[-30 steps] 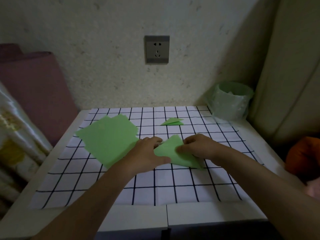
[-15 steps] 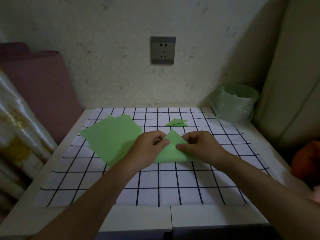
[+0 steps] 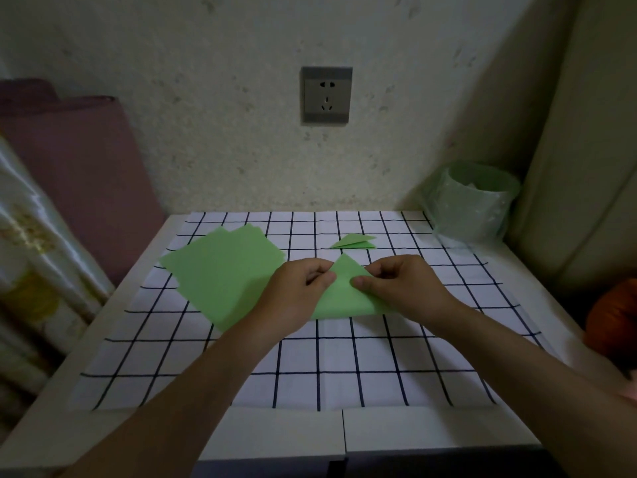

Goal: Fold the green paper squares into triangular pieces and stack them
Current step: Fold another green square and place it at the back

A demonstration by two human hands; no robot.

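A green paper folded into a triangle [image 3: 344, 298] lies on the checked cloth [image 3: 310, 367], its tip pointing away from me. My left hand [image 3: 296, 298] pinches its left edge, and my right hand [image 3: 403, 288] pinches its right side with the thumb on top. A pile of flat green paper squares [image 3: 224, 270] lies to the left, partly under my left wrist. A small folded green triangle [image 3: 355, 242] rests further back, apart from both hands.
A bin lined with a green bag [image 3: 472, 205] stands at the back right corner. A wall socket [image 3: 326, 94] is on the wall behind. A purple roll [image 3: 79, 160] and pale fabric [image 3: 38, 257] lie left of the table; an orange object [image 3: 613, 315] sits right.
The paper in my hands has turned from a tilted shape into a triangle with its base towards me. Both hands have stayed on it and drawn closer together.
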